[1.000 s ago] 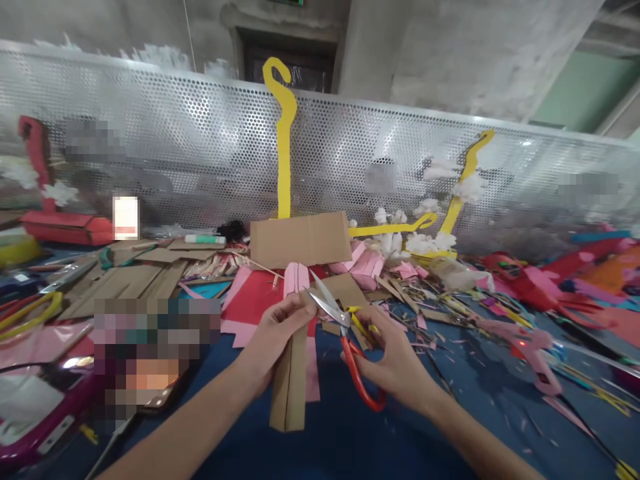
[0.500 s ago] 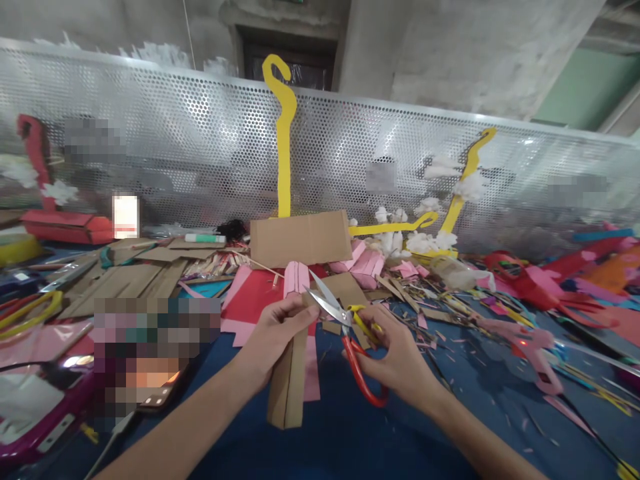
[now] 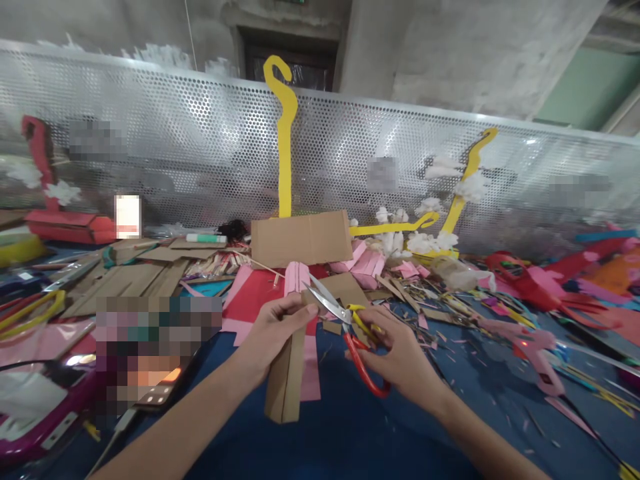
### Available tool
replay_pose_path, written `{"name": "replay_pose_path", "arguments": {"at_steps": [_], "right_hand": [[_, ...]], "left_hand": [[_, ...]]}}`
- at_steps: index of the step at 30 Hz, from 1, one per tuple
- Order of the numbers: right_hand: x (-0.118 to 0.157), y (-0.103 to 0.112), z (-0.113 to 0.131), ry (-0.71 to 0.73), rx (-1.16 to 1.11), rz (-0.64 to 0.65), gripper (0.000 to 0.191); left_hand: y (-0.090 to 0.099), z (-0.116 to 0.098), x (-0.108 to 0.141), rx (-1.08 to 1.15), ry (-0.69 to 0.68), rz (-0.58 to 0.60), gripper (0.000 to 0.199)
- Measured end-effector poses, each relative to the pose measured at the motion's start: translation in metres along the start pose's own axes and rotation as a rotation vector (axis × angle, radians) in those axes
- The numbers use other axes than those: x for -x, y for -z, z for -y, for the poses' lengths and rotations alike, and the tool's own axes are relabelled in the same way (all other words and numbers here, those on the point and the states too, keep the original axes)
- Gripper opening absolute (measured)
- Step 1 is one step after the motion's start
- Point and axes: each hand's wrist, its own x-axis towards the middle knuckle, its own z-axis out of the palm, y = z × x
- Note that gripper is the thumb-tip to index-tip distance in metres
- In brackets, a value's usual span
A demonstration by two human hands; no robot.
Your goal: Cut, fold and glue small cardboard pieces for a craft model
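My left hand (image 3: 285,323) is closed around a folded cardboard strip (image 3: 285,387), which hangs lengthwise down toward me. Its thumb lies along the strip's upper part. In my right hand (image 3: 390,340) is a pair of scissors (image 3: 333,303) with one red and one yellow handle loop. The blades are parted slightly and point up and left, close to the strip's upper end beside my left thumb. Whether they touch the cardboard I cannot tell. Just beyond my left hand is a pink folded paper piece (image 3: 297,277), over red and pink sheets (image 3: 250,293).
A cardboard panel (image 3: 303,240) with a tall yellow hook shape (image 3: 285,153) stands behind. Cardboard scraps (image 3: 135,283) lie left. A pink glue gun (image 3: 537,353) with a cord rests right. A perforated metal barrier (image 3: 200,147) runs across the back.
The scissor blades have come closer together. The lower end of the cardboard strip has shifted slightly up and left.
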Motion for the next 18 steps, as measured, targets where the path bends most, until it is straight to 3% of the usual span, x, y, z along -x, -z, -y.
{"name": "replay_pose_path", "arguments": {"at_steps": [9, 14, 18], "right_hand": [[0.0008, 0.0047, -0.0003, -0.046, 0.006, 0.023, 0.034], [-0.0017, 0.0004, -0.0054, -0.079, 0.009, -0.005, 0.008], [-0.0042, 0.0002, -0.0026, -0.123, -0.056, -0.038, 0.024]], "left_hand": [[0.0000, 0.0020, -0.0021, -0.033, -0.017, -0.036, 0.021], [0.0007, 0.0030, -0.0014, -0.036, -0.011, -0.066, 0.025], [0.0023, 0.0062, -0.0020, -0.007, 0.006, -0.101, 0.034]]}}
